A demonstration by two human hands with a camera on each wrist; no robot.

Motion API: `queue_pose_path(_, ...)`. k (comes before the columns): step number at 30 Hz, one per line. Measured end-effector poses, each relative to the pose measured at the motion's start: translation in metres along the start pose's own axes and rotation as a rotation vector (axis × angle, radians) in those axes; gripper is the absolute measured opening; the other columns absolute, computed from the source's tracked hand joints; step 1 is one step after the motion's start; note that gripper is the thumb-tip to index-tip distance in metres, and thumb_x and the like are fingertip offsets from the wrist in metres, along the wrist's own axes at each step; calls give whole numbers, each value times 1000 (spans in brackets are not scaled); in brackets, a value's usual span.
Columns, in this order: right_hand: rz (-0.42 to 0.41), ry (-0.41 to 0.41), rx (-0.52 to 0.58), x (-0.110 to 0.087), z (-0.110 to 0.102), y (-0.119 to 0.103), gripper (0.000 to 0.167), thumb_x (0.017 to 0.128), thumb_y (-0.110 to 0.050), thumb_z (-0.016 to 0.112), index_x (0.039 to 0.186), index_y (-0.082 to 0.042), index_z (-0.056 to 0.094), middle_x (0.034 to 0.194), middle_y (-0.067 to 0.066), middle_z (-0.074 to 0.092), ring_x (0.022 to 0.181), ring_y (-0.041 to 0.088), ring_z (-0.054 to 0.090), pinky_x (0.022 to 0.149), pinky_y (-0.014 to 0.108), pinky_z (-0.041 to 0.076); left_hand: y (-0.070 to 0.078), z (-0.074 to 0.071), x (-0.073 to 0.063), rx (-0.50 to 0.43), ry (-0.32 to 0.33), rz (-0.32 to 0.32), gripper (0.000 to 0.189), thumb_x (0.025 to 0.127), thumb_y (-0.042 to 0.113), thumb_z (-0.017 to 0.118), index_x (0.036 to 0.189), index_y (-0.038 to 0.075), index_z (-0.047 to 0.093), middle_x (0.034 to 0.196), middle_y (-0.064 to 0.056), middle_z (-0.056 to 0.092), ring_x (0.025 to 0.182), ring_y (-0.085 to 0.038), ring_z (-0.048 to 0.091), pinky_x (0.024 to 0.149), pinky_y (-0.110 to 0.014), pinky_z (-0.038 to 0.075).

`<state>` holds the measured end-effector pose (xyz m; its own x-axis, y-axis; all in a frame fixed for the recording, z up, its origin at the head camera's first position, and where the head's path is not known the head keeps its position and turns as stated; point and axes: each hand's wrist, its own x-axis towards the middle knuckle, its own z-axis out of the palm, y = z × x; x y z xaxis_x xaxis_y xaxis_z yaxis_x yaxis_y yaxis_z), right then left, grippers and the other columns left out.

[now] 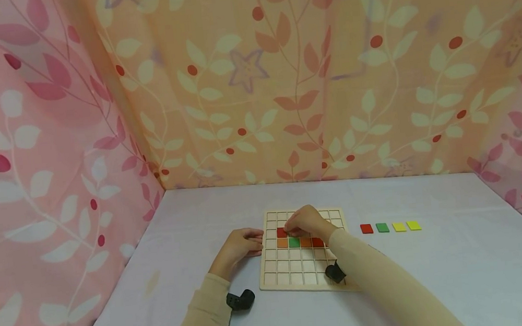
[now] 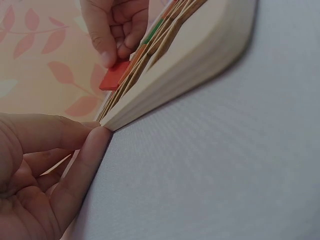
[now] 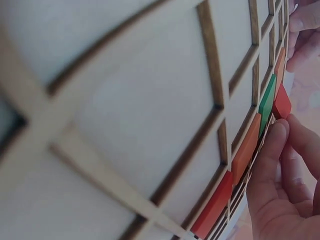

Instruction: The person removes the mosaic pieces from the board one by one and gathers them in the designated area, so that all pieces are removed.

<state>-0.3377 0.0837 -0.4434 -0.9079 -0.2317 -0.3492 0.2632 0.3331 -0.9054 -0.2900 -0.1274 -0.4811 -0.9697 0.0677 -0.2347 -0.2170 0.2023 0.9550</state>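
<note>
A wooden grid board lies on the table with square cells framed by thin strips. My left hand grips its left edge; in the left wrist view thumb and finger pinch the rim. Over the upper left cells, my right hand pinches a red tile between thumb and fingertips. That tile looks tilted in the left wrist view. Just below it, one row holds an orange tile, a green tile, a second orange tile and another red tile.
Right of the board, a loose red tile, a green tile and two yellow tiles lie in a line on the white tablecloth. Patterned curtains stand behind and at both sides. Each wrist carries a black camera.
</note>
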Motion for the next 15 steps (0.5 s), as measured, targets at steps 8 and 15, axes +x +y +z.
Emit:
queue_pose_path(8,9,-2,7,0,3,2,9,86,-1,73,92,5,73,71,4,71,55,8,63,58,21,59,3,0,-1,14,8,-11,40,82,-11,70,121,-3,67,102,-15,72,78,-11,67,70,-29,63)
queue_pose_path(15,3,38,6,1,7,3,16,85,-1,75,98,8,74,74,6,73,54,8,65,58,22,60,2,0,0,12,9,-14,40,82,-11,70,121,-5,66,103,-16,72,80,-13,67,70,-28,63)
